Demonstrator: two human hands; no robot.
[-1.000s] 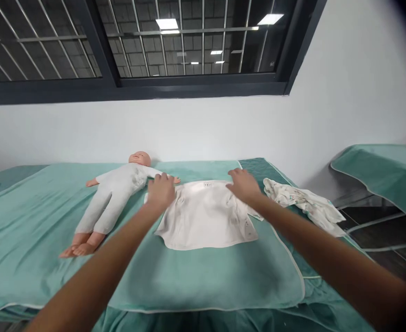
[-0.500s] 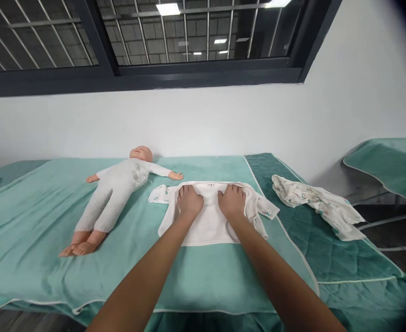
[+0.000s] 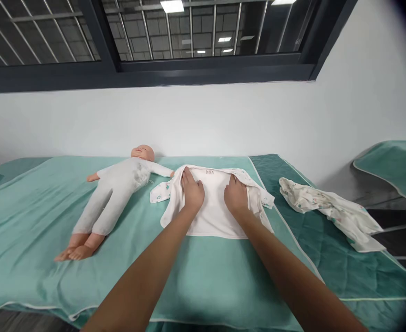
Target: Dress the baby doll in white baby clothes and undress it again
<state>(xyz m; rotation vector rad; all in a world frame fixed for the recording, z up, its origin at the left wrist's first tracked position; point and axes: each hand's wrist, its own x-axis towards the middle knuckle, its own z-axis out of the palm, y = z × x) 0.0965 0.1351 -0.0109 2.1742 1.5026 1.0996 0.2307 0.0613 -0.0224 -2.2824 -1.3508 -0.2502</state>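
Touching a spread baby shirt [image 3: 214, 210] near its collar [image 3: 210, 171]
With left fingers [image 3: 188, 179] nearly straight, right fingers [image 3: 235, 183] bent; cannot tell whether gripping; with a doll [image 3: 125, 176] to their left.

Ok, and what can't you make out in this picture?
All in the head view:
Label in the baby shirt: print too small to read.
Left hand and right hand: their own backs hide any pinch on cloth.
Crumpled printed garment: folds hide its shape.
Green cover at far right: cut off by the picture's edge.
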